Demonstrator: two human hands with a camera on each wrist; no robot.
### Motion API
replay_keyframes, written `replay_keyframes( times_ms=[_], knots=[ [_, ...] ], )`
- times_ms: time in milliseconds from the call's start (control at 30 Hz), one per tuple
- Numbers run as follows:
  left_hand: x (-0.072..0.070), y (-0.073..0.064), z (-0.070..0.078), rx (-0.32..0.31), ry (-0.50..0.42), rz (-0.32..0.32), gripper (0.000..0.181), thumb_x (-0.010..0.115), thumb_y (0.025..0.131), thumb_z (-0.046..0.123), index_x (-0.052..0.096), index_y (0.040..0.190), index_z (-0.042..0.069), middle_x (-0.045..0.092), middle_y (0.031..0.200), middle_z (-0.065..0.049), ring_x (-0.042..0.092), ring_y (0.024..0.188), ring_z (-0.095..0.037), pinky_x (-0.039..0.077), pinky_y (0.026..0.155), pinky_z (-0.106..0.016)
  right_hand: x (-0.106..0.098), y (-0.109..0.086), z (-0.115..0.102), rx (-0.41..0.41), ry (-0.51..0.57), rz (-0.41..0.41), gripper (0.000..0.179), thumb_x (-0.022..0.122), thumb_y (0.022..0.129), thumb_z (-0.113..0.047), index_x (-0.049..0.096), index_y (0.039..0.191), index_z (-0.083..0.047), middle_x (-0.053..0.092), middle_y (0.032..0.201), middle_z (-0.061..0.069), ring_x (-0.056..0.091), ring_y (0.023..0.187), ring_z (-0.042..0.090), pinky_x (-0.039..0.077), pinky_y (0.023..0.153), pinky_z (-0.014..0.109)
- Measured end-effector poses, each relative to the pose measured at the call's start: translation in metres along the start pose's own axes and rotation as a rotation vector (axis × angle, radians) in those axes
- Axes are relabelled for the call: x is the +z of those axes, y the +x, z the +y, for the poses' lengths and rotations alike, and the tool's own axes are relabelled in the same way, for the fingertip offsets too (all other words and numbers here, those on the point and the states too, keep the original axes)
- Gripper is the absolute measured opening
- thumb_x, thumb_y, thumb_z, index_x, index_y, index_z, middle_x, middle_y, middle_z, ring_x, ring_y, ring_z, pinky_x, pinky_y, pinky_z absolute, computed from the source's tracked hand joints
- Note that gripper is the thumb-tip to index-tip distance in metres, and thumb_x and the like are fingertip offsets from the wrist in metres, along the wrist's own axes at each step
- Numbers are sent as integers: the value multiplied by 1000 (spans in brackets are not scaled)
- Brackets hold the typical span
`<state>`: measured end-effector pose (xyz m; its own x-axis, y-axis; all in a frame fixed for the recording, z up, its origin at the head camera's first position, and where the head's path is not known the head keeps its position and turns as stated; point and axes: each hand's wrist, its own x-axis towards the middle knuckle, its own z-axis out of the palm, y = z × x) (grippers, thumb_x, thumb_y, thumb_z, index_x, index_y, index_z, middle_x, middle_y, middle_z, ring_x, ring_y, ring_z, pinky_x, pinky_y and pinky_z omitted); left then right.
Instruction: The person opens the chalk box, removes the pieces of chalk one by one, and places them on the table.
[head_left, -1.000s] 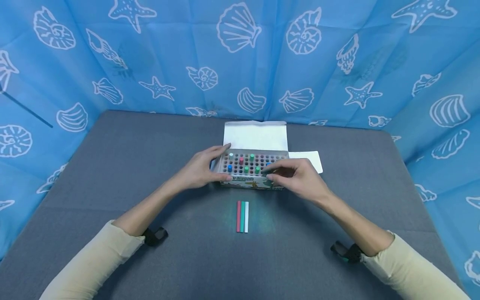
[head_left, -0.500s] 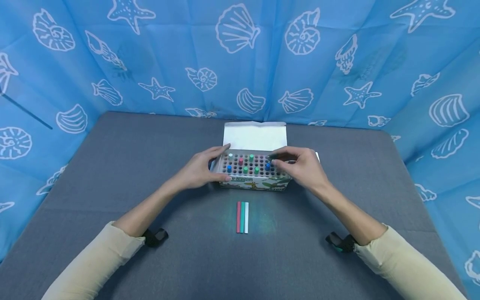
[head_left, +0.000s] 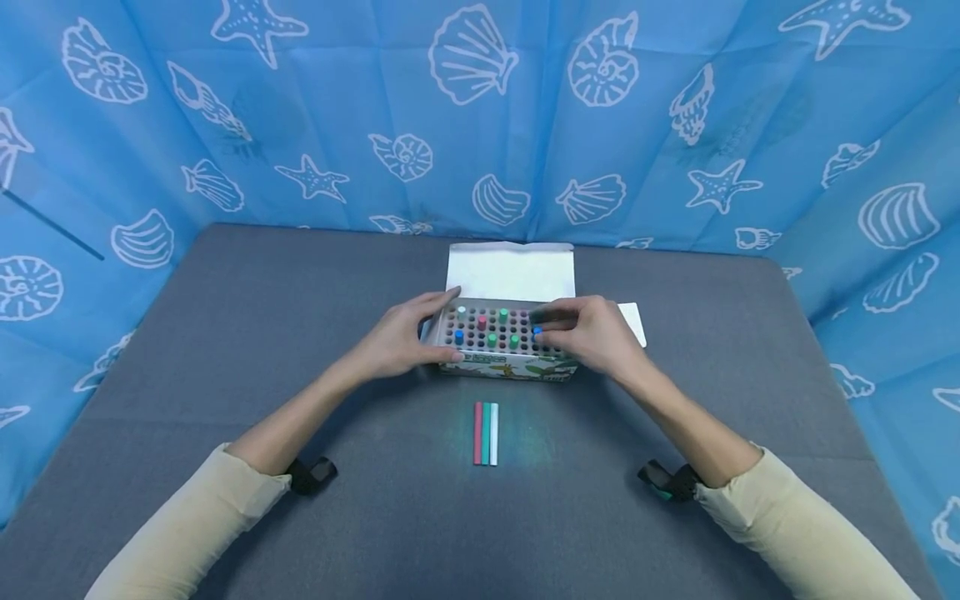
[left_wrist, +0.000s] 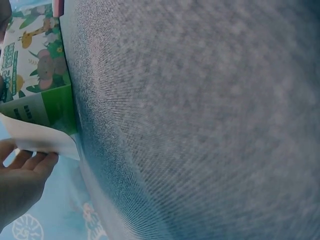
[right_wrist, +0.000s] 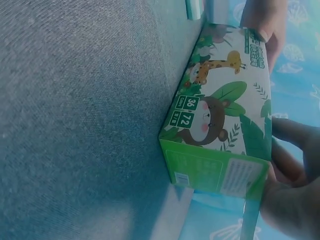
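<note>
In the head view, an open cardboard chalk box point(head_left: 506, 367) holds a tray with rows of round holes. Chalk sticks of several colours stand in it, among them a red chalk point(head_left: 482, 322) and a green chalk point(head_left: 504, 315). My left hand point(head_left: 397, 337) grips the box's left end, thumb on the front edge and a finger at the back corner. My right hand point(head_left: 592, 333) is over the right part of the tray, thumb and finger about a blue chalk point(head_left: 537, 332). The right wrist view shows the box's animal-printed side; the fingertips are hidden there.
Three loose chalk sticks point(head_left: 486, 433), red, green and white, lie side by side in front of the box. The white lid point(head_left: 512, 273) is folded back, and a side flap point(head_left: 632, 322) sticks out right. A blue shell-patterned curtain point(head_left: 480, 125) hangs behind the grey table point(head_left: 300, 275).
My right hand has moved from the tray's front right rim back and right, then left again to the blue chalk. My left hand has stayed on the box.
</note>
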<state>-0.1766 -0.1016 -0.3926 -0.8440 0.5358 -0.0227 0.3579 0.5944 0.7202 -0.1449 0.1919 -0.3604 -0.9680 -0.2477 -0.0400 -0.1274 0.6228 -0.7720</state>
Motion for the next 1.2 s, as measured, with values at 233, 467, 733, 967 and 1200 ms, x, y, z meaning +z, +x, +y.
replay_keyframes(
  times_ms=[233, 467, 733, 967, 1200],
  knots=[
    [0, 0, 2, -18, 22, 2, 94, 82, 82, 40, 30, 158, 22, 35, 157, -15, 36, 141, -37, 35, 111, -57, 4, 2, -2, 16, -106, -18, 33, 78, 87, -13, 73, 118, -2, 75, 101, 13, 74, 86, 22, 58, 68, 35],
    [0, 0, 6, -19, 59, -10, 94, 81, 82, 43, 28, 158, 22, 34, 158, -14, 33, 143, -38, 34, 111, -58, 4, 4, -1, 20, -146, 14, 23, 79, 87, -18, 78, 107, -6, 76, 88, 8, 70, 71, 15, 52, 59, 32],
    [0, 0, 4, -27, 47, -2, 94, 82, 82, 42, 30, 158, 22, 34, 158, -14, 33, 143, -38, 35, 111, -58, 7, 1, -1, -10, -148, 52, 19, 77, 89, -18, 78, 103, -5, 75, 88, 8, 69, 75, 18, 54, 63, 34],
    [0, 0, 3, -34, 51, 3, 93, 81, 82, 43, 30, 157, 23, 34, 158, -13, 34, 143, -36, 35, 111, -57, 9, 1, 0, -42, -114, 89, 14, 73, 93, -18, 73, 101, -7, 74, 91, 8, 71, 84, 22, 56, 69, 39],
    [1, 0, 3, -26, 45, 0, 93, 81, 83, 42, 30, 158, 23, 34, 158, -14, 33, 143, -37, 34, 111, -58, 10, 0, 0, -53, -57, 140, 14, 73, 93, -20, 72, 100, -9, 74, 90, 6, 72, 85, 19, 56, 68, 37]
  ],
)
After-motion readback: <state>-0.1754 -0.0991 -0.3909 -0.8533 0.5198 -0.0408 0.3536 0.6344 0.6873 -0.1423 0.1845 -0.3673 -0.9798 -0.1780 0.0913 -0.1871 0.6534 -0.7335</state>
